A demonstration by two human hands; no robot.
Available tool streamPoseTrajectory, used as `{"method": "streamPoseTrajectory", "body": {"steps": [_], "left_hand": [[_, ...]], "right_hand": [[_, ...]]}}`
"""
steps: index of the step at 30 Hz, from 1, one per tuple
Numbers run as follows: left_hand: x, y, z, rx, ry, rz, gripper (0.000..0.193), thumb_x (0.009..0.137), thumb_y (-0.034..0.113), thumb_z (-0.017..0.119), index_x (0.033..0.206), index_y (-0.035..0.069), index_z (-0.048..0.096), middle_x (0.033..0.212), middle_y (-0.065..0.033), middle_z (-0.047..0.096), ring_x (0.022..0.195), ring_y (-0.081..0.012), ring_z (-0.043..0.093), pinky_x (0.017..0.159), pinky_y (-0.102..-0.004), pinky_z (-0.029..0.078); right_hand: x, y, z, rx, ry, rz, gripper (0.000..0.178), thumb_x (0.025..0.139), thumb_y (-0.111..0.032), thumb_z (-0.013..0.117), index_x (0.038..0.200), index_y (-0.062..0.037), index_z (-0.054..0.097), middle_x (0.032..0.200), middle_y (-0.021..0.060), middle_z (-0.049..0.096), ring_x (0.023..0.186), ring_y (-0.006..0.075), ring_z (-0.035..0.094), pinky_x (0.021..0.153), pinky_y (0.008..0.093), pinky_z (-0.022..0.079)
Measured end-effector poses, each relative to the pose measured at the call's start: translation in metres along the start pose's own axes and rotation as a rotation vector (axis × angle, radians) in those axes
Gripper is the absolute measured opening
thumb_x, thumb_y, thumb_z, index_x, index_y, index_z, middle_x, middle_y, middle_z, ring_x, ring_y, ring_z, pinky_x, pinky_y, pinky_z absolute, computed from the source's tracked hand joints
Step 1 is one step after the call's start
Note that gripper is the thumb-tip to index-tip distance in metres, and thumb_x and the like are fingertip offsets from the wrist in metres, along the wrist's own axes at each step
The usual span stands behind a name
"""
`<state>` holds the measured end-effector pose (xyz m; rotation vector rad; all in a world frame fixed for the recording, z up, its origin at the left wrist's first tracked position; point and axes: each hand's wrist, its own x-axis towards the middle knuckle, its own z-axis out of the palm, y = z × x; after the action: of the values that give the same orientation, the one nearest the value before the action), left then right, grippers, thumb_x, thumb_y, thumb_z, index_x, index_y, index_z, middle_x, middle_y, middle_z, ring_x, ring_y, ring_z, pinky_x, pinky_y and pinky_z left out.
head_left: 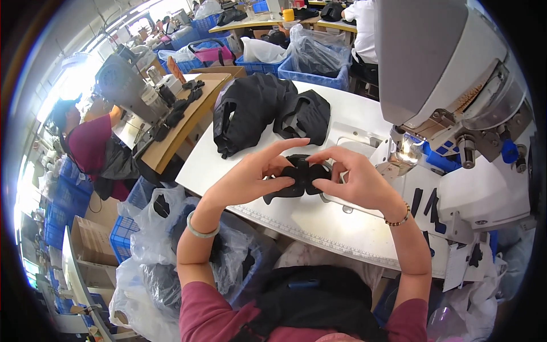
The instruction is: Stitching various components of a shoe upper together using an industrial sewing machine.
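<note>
Both of my hands grip a small black fabric piece [292, 189] above the white sewing table. It has rounded lobes and a dark band across its middle; its exact kind I cannot make out. My left hand [250, 175] pinches the left side with the thumb in front and the index finger stretched away. On the opposite side, my right hand [354, 178] holds it between thumb and bent fingers. Just beyond lie a larger black sewn fabric piece [253, 105] and a smaller one with an opening [318, 111].
A grey sewing machine head [444, 62] looms at right, its lamp lit near the needle area. Black strips [431, 205] lie on the white table [273, 219]. Plastic bags [154, 273] and blue crates [122, 236] crowd the left. A co-worker in maroon [91, 142] sits at another machine.
</note>
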<state>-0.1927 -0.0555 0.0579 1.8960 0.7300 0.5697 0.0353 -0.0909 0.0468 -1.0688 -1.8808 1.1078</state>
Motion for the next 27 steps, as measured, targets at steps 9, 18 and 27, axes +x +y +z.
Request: {"method": "streamPoseTrajectory", "body": {"steps": [9,18,27], "left_hand": [[0.005,-0.013,0.015,-0.044,0.149,0.091,0.052,0.083,0.001,0.059,0.131,0.011,0.041,0.078,-0.0051,0.064,0.067,-0.0065,0.051,0.062,-0.0215,0.041],[0.005,-0.014,0.029,-0.206,0.225,0.022,0.044,0.083,-0.004,0.058,0.124,0.002,0.044,0.079,-0.0028,0.062,0.072,-0.0018,0.050,0.063,-0.0152,0.038],[-0.016,-0.024,0.051,-0.027,0.228,0.126,0.039,0.079,0.002,0.063,0.115,0.004,0.049,0.090,-0.0087,0.064,0.080,-0.0216,0.063,0.075,-0.0298,0.048]], "right_hand": [[-0.024,0.014,0.023,-0.692,0.260,-0.543,0.018,0.074,-0.007,0.063,0.092,-0.0074,0.062,0.089,0.0035,0.054,0.070,0.0156,0.060,0.057,0.0262,0.049],[-0.036,0.039,0.031,-1.100,0.331,-0.973,0.024,0.071,-0.005,0.061,0.094,0.0009,0.062,0.093,0.0086,0.058,0.080,0.0173,0.062,0.070,0.0248,0.053],[-0.040,0.007,0.047,-0.257,0.384,-0.081,0.025,0.076,-0.008,0.068,0.097,-0.0023,0.058,0.089,0.0081,0.060,0.071,0.0169,0.063,0.058,0.0246,0.048]]}}
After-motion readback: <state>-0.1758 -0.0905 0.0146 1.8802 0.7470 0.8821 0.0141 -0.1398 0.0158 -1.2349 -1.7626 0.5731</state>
